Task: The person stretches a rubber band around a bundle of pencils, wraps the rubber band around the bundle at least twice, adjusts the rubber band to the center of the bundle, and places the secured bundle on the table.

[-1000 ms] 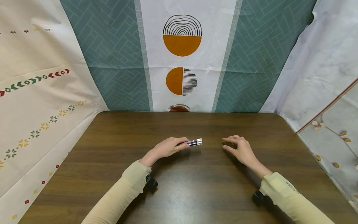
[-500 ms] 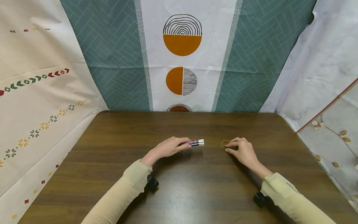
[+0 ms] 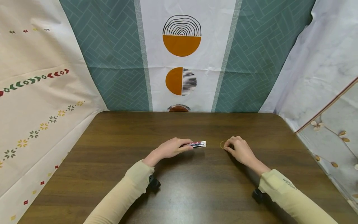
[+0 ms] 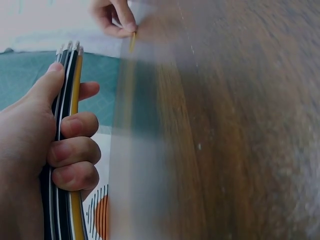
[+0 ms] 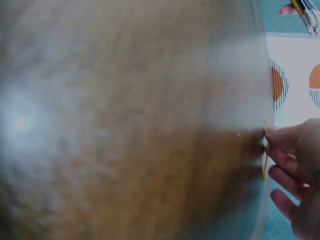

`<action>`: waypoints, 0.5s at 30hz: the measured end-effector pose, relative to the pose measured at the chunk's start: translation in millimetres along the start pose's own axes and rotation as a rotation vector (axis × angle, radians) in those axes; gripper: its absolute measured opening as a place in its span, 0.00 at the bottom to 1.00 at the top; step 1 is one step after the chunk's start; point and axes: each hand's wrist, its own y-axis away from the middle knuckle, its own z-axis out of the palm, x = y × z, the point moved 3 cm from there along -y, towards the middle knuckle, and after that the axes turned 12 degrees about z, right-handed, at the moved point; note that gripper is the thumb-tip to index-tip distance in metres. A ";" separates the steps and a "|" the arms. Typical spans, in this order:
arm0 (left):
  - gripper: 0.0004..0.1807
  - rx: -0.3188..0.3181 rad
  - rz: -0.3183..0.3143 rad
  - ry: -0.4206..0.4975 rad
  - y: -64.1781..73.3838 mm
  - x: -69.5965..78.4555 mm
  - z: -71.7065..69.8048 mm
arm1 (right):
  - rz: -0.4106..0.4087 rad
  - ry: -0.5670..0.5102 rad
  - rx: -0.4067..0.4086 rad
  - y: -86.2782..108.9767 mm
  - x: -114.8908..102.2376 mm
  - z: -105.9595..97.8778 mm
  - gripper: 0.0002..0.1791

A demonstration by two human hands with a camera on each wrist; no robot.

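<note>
From my head view, the left hand (image 3: 171,148) grips a bundle of slim pencils (image 3: 199,144) over the brown wood-grained table (image 3: 179,177), their pale ends pointing toward the right hand (image 3: 241,151). I see that hand at the near edge of a yellow band (image 3: 222,144), a thin round loop, thumb and forefinger drawn narrow on its rim. Band and pencils are apart, with a strip of dark wood between them. Both arms wear creamy, soft-looking sleeves (image 3: 116,196), and the table has a soft sheen near the front. Behind it hangs a creased cloth (image 3: 117,68), green with a fine brick-like pattern and a white middle strip of orange and black-lined circles.

On my left wrist view, the fingers curl firmly round the pencils, the thumb laid along them. The shafts are straight and smooth, dark with pale stripes, one of them yellow, and the ends are whitish. Farther off, the right fingertips pinch the band, which looks like a short yellow line from here.

In my right wrist view, the band is nearly edge-on at the fingertips, a thin, slightly bent strand; I can't tell whether it touches the table. The wood is blurred, with a bright glare. A few pencil ends show in the upper corner.
</note>
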 end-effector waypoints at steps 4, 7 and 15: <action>0.20 0.000 0.007 0.002 -1.2 0.8 0.3 | -0.059 -0.022 -0.078 -6.8 -4.4 1.1 0.05; 0.20 0.001 0.011 0.001 -1.8 1.8 0.2 | -0.081 -0.092 -0.188 -11.5 -8.0 0.8 0.04; 0.20 -0.004 0.000 0.006 -1.2 2.6 1.7 | -0.053 -0.237 -0.512 -10.6 -19.4 -0.3 0.03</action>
